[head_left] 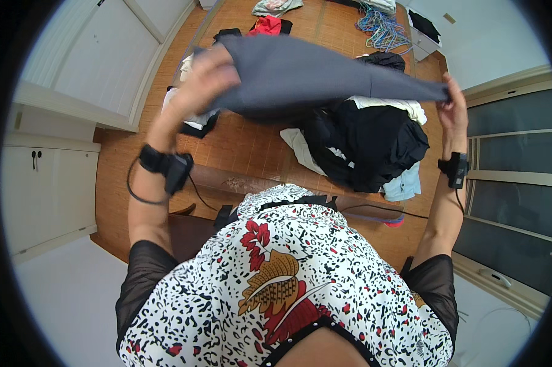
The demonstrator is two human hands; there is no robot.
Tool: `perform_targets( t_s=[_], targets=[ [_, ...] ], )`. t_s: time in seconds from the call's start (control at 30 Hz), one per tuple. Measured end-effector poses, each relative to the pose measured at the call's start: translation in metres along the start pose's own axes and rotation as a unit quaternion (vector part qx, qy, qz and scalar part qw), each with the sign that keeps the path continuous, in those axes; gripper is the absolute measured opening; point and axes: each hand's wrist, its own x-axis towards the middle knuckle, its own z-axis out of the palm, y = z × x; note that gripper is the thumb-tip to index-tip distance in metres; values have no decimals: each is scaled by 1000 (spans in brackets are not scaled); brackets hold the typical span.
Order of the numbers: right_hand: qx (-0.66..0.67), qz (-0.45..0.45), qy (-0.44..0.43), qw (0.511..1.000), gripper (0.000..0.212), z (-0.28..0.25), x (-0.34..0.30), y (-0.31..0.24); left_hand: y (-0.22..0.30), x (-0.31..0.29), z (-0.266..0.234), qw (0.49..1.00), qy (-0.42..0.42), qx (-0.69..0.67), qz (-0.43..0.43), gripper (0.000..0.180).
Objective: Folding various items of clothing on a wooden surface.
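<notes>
A pair of dark grey trousers (300, 76) is stretched sideways in the air between my two hands, slightly blurred by motion. My left hand (210, 79) is closed on their wide end at the left, its fingers smeared. At the right, my right hand (452, 109) pinches the narrow end, which looks like a leg cuff. Below the stretched cloth lies a heap of black clothes (374, 144), partly hidden by it. A light blue denim piece (403, 183) sticks out at the heap's near right side.
Folded clothes, among them a red piece (266, 25), lie in a row at the far left of the low wooden platform (245, 144). A tangle of blue hangers (383, 27) is at the far right. White cabinet doors (55, 189) stand left, glazed panels (514, 153) right.
</notes>
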Motion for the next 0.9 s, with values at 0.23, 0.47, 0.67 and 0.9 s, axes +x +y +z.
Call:
perform_targets(
  t_s=[0.23, 0.47, 0.67, 0.9],
  targets=[
    [-559, 325, 75, 759, 25, -169, -49, 151, -44, -71, 208, 693, -587, -334, -252, 24],
    [-721, 144, 111, 668, 31, -175, -76, 236, -176, -78, 275, 828, -327, -226, -394, 21],
    [-606, 57, 40, 793, 26, -88, -49, 324, -304, -63, 287, 889, -43, 90, -447, 52],
    [-713, 131, 55, 687, 50, -27, -3, 413, -379, -44, 336, 828, 152, -14, -540, 91]
  ],
)
